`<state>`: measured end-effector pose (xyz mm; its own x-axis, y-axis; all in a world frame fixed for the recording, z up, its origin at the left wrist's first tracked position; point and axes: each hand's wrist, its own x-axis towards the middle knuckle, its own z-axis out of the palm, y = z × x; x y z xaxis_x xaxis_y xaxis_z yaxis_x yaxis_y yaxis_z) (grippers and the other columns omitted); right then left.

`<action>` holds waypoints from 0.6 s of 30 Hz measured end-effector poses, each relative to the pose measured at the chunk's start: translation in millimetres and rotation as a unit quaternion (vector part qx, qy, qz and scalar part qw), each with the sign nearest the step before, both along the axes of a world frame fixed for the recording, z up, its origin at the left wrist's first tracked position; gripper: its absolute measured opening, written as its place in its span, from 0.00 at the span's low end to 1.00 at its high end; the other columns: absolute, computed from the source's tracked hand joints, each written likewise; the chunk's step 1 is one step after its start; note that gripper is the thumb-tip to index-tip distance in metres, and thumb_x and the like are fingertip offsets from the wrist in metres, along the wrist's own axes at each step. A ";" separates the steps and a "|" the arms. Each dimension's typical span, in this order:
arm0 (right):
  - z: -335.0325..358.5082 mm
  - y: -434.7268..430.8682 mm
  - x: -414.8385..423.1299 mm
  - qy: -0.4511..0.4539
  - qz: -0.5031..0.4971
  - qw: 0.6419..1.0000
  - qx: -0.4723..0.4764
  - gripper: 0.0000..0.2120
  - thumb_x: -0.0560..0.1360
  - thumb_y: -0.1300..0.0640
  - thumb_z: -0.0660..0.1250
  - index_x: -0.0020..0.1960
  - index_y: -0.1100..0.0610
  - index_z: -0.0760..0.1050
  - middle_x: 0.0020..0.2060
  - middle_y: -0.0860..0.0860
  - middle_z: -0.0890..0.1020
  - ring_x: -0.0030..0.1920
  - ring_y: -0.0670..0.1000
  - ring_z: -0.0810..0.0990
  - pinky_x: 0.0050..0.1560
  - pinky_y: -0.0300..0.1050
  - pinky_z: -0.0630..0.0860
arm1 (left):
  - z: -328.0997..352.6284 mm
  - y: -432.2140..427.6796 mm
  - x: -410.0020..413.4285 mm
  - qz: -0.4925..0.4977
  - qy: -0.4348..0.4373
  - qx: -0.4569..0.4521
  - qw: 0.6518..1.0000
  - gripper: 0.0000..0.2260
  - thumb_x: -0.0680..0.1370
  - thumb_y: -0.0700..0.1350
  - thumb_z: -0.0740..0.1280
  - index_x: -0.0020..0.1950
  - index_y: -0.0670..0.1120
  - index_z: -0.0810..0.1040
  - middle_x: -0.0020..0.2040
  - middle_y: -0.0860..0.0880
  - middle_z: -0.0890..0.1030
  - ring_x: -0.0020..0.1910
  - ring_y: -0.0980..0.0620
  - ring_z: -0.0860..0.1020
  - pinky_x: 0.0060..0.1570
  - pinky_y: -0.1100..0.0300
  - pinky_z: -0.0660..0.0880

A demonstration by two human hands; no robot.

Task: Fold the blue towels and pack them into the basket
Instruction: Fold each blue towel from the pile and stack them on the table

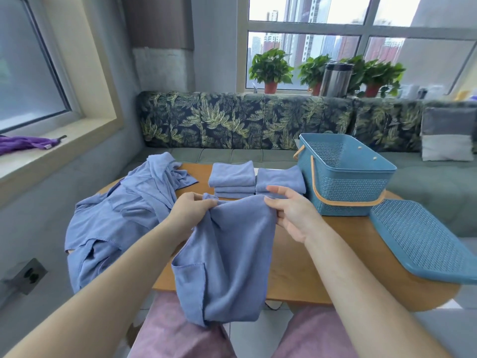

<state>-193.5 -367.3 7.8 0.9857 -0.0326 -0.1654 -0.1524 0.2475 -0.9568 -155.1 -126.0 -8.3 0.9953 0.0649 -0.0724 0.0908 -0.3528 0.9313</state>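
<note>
The fingers [207, 202] of the left hand [192, 210] clutched one top corner of a blue towel [227, 259], the right hand [289, 213] pinching the other; it hung over the tabletop [296, 267] near edge. Drawing the corners apart until taut should fold it cleanly. Both forearms reached forward, hands level, left of the open basket [343, 184].

One basket [343, 187] and one lid [423, 241] are counted on the surface [322, 254] at two and four o'clock, and three potted plants [271, 69] are seen at one o'clock. Of the blue towels, one held towel [232, 254] is counted at six o'clock and three are folded in the left stack [232, 182] at twelve. At least one is seen in the right stack [280, 178], and the loose heap [116, 218] at ten cannot be counted.
</note>
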 end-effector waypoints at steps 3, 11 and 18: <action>15.4 -8.7 -1.9 -0.030 -0.028 0.998 -0.042 0.10 0.77 0.67 0.70 0.55 0.55 0.81 0.44 0.55 0.84 0.43 0.51 0.82 0.50 0.48 0.78 | 5.3 10.2 8.1 0.065 -0.029 0.062 0.996 0.17 0.80 0.45 0.64 0.33 0.46 0.65 0.32 0.45 0.64 0.32 0.49 0.61 0.32 0.56 0.56; 58.0 -34.1 11.6 -0.060 -0.086 0.992 -0.065 0.09 0.79 0.68 0.66 0.52 0.57 0.81 0.43 0.56 0.82 0.39 0.52 0.79 0.43 0.46 0.78 | 39.6 40.2 22.7 0.163 0.035 -0.205 0.964 0.11 0.77 0.52 0.69 0.50 0.44 0.81 0.45 0.45 0.83 0.45 0.46 0.81 0.53 0.50 0.78; 101.6 -54.8 32.6 -0.107 -0.113 0.977 -0.146 0.07 0.80 0.62 0.68 0.51 0.53 0.83 0.52 0.58 0.83 0.48 0.54 0.80 0.50 0.50 0.83 | 94.6 40.2 27.6 0.154 -0.089 -0.280 0.943 0.06 0.79 0.45 0.68 0.44 0.45 0.80 0.41 0.46 0.80 0.40 0.49 0.76 0.43 0.55 0.72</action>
